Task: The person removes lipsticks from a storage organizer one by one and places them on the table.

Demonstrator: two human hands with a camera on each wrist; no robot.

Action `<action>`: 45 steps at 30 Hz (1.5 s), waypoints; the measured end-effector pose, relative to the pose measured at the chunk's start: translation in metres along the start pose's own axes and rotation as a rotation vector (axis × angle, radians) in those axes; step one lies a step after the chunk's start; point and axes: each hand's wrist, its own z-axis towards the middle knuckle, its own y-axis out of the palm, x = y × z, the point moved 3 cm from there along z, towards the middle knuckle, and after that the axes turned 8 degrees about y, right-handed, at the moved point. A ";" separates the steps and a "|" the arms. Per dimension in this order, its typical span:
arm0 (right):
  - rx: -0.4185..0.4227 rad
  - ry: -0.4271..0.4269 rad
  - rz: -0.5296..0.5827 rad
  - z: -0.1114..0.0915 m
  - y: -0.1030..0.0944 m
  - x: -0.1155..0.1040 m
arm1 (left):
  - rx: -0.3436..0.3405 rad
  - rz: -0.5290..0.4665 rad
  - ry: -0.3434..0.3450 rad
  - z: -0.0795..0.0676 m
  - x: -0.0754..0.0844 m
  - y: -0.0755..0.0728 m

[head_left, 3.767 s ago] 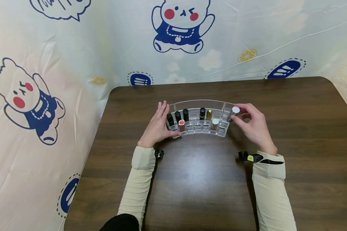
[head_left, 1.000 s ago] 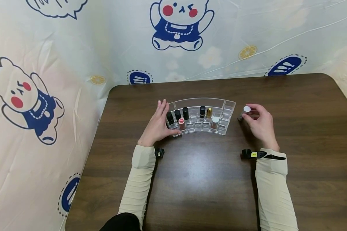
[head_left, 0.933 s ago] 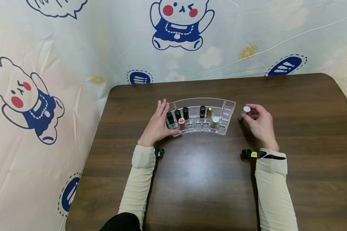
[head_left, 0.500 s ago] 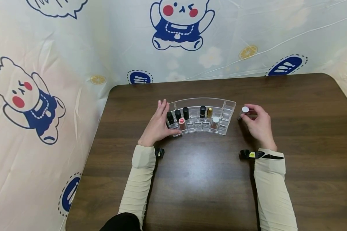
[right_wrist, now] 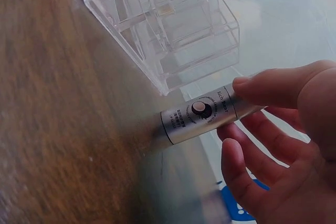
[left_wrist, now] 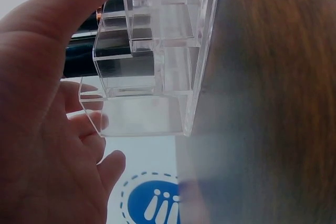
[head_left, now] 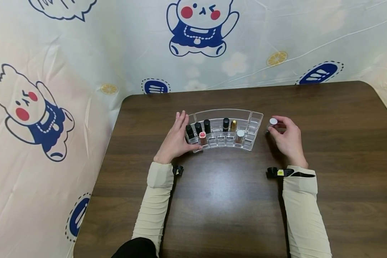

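A clear curved lipstick organizer (head_left: 220,143) stands on the table with several lipsticks in its slots. My left hand (head_left: 174,141) rests at its left end, the thumb along the front and the other fingers fairly straight along the side. To the right of the organizer, my right hand (head_left: 287,138) pinches a silver lipstick (right_wrist: 197,114) by its upper end, between thumb and fingers. Dark print and a round logo show on the tube. It is tilted, with its lower end close over the table and apart from the organizer.
Black-capped lipsticks (head_left: 207,126) and a gold one (head_left: 233,126) fill part of the back slots. A red-topped lipstick (head_left: 202,138) and a white-topped one (head_left: 240,136) stand in front. Behind the brown table (head_left: 222,200) hangs a printed cloth (head_left: 129,43).
The silver lipstick was at the organizer's right end, then moved right, clear of it. Over the last second, my right hand has shifted slightly left with it. My left hand has stayed put.
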 end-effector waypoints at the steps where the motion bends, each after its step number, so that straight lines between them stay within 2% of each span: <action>1: -0.002 0.002 0.001 0.000 0.000 0.000 | 0.001 0.000 0.001 0.000 0.000 0.000; 17: -0.041 0.005 -0.001 -0.001 0.002 0.002 | -0.002 0.014 0.013 0.001 -0.002 0.002; 45: -0.040 -0.004 -0.006 -0.001 -0.001 0.000 | 0.004 -0.004 0.019 0.002 -0.002 0.003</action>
